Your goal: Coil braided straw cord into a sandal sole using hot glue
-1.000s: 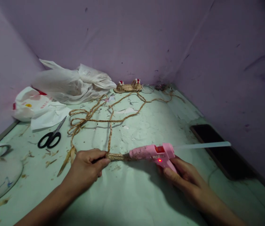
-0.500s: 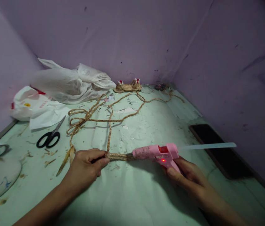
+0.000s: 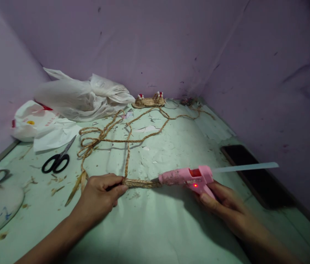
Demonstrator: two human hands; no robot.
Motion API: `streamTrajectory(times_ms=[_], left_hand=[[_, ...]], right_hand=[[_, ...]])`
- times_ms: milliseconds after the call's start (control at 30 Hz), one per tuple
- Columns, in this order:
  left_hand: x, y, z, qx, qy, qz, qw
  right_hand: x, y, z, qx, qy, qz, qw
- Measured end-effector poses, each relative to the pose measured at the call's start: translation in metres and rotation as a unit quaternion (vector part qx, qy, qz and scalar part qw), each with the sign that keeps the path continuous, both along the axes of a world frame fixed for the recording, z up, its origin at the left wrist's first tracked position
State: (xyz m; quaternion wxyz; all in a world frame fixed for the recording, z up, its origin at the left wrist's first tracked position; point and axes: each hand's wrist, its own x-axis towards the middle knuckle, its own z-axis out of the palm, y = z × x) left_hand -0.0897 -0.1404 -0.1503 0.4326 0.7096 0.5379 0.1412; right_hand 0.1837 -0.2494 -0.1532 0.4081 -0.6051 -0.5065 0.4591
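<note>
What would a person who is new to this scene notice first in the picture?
The pink glue gun, held in the right hand near the middle of the green table, stands out most, with its red light on and its tip at a rope bundle. The left hand grips that bundle's other end. Behind lie loose rope, black scissors at left, and white plastic bags.

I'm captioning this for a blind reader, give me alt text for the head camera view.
A right hand holds a pink glue gun with its tip against a short bundle of rope that the left hand pins to a pale green table. Loose rope, black scissors and plastic bags lie behind.
</note>
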Motion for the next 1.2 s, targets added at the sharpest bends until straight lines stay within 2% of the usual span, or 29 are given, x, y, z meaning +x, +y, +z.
streamTrajectory(times_ms=[200,300,367,467,533,567,600,633,667,700,733,767,800,833,867,933,1000,1067,1133,1200], left_hand=[[-0.001,0.001,0.000,0.020,0.005,-0.019,1.000],[-0.001,0.001,0.002,0.059,0.027,-0.046,0.997],[0.000,-0.001,0.005,0.073,0.044,-0.056,0.995],[0.001,-0.007,0.010,0.030,0.074,-0.044,0.996],[0.001,-0.011,0.012,-0.031,0.090,-0.024,0.995],[0.000,-0.013,0.012,-0.063,0.090,-0.016,0.994],[-0.002,-0.013,0.013,-0.091,0.084,-0.009,0.992],[-0.003,-0.014,0.012,-0.114,0.072,-0.006,0.991],[-0.004,-0.014,0.012,-0.131,0.057,-0.004,0.990],[-0.006,-0.013,0.012,-0.145,0.041,-0.003,0.989],[-0.007,-0.013,0.011,-0.158,0.026,-0.001,0.987],[-0.008,-0.013,0.011,-0.171,0.011,0.004,0.985],[-0.009,-0.012,0.011,-0.185,0.000,0.010,0.983],[-0.010,-0.012,0.010,-0.198,-0.009,0.017,0.980],[-0.011,-0.012,0.010,-0.210,-0.014,0.023,0.977],[-0.011,-0.011,0.009,-0.224,-0.020,0.031,0.974],[-0.012,-0.011,0.008,-0.227,-0.028,0.033,0.973],[-0.011,-0.010,0.009,-0.228,-0.041,0.034,0.972],[-0.011,-0.010,0.010,-0.235,-0.055,0.032,0.970],[-0.010,-0.009,0.011,-0.243,-0.062,0.030,0.968]], right_hand=[[0.003,0.002,0.004,-0.019,0.095,-0.049,0.994],[0.008,0.017,0.006,-0.047,0.113,-0.094,0.988],[0.014,0.034,0.008,-0.063,0.086,-0.125,0.986],[0.026,0.061,0.013,-0.069,-0.046,-0.140,0.987],[0.032,0.074,0.020,-0.081,-0.223,-0.121,0.964],[0.033,0.079,0.025,-0.093,-0.332,-0.110,0.932],[0.032,0.082,0.030,-0.100,-0.435,-0.111,0.888],[0.030,0.085,0.037,-0.093,-0.514,-0.114,0.845],[0.025,0.088,0.043,-0.065,-0.551,-0.115,0.824],[0.018,0.091,0.049,-0.012,-0.547,-0.103,0.831],[0.009,0.096,0.054,0.057,-0.501,-0.062,0.861],[-0.002,0.102,0.058,0.129,-0.434,-0.007,0.892],[-0.014,0.110,0.060,0.180,-0.375,0.057,0.908],[-0.027,0.119,0.060,0.208,-0.343,0.115,0.909],[-0.039,0.128,0.058,0.214,-0.332,0.160,0.904],[-0.062,0.149,0.049,0.193,-0.370,0.205,0.885],[-0.077,0.170,0.039,0.194,-0.473,0.216,0.832],[-0.084,0.189,0.036,0.191,-0.509,0.234,0.806],[-0.082,0.209,0.046,0.186,-0.514,0.242,0.802],[-0.077,0.232,0.069,0.194,-0.516,0.217,0.806]])
